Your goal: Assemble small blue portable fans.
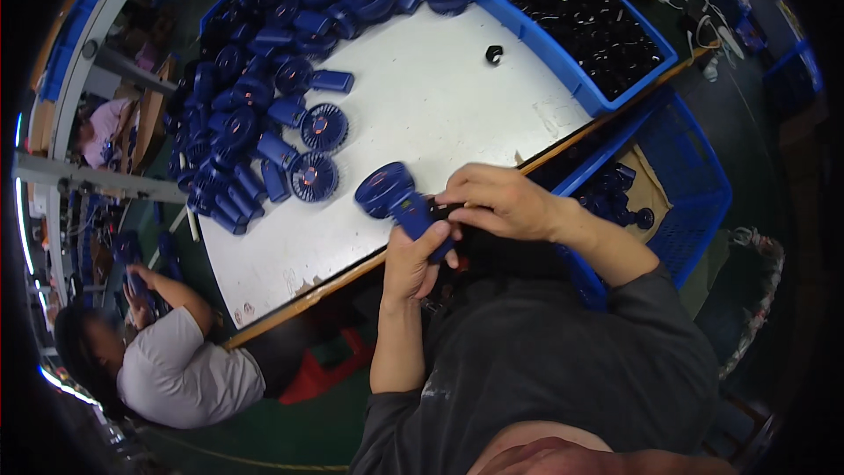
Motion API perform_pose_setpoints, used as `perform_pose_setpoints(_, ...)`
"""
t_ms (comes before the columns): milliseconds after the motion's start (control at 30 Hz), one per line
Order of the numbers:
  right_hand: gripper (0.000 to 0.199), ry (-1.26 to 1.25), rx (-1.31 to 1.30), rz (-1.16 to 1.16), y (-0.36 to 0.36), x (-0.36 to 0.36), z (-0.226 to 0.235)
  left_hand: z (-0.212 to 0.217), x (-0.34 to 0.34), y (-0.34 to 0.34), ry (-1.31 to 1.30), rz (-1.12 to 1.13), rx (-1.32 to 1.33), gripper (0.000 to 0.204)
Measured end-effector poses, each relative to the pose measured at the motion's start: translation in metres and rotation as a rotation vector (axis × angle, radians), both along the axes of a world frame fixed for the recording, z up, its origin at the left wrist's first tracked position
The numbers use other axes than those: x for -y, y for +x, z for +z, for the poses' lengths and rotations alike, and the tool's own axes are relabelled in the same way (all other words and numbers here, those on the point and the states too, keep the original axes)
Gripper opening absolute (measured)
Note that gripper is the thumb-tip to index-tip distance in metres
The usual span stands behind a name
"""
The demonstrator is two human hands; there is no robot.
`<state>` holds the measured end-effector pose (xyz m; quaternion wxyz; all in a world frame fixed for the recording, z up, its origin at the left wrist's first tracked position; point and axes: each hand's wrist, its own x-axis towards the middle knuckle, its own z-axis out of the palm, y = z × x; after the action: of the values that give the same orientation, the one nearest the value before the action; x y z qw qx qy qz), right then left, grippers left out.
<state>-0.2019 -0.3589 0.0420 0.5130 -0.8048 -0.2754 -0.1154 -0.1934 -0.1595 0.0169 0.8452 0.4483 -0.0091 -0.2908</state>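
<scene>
Left hand (411, 259) has a closed grip round the handle of a blue fan (397, 197), centre of frame, fan head pointing up-left over the table (440, 105) edge. Right hand (501, 202) comes in from the right, fingers curled down on the lower end of the same handle, touching the left hand's fingertips; whether it pinches anything small there is hidden. Just left of the held fan, two more fans lie face-up, grilles showing, at the edge of a big pile of fans (264, 79) spreading over the upper left of the table. A small black part (494, 54) sits alone on the bare white top, upper centre. Upper right, a blue bin (571, 18) full of black parts. Right of the hands, below table level, a blue crate (677, 185) with a few dark fans inside. Lower left, another person (167, 352) in a white shirt holds something blue.
</scene>
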Motion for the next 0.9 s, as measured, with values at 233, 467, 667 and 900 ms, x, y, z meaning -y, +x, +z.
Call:
perform_pose_setpoints(233, 0.032, -0.21, 0.19, 0.044, 0.028, -0.018, 0.023, -0.018, -0.007, -0.007, -0.245, -0.184, 0.001, 0.054)
perform_pose_setpoints(467, 0.061, -0.388, 0.093, -0.117, -0.002, -0.036, 0.004, -0.004, 0.016, -0.006, -0.175, 0.156, -0.145, 0.055)
perform_pose_setpoints(667, 0.069, -0.196, -0.017, -0.37, -0.03, -0.037, -0.04, 0.02, 0.03, -0.001, 0.664, -0.163, 0.724, 0.064)
perform_pose_setpoints(900, 0.045, 0.626, -0.295, -0.815, -0.109, 0.065, -0.12, 0.026, -0.038, 0.081, 1.452, 0.42, 1.239, 0.089)
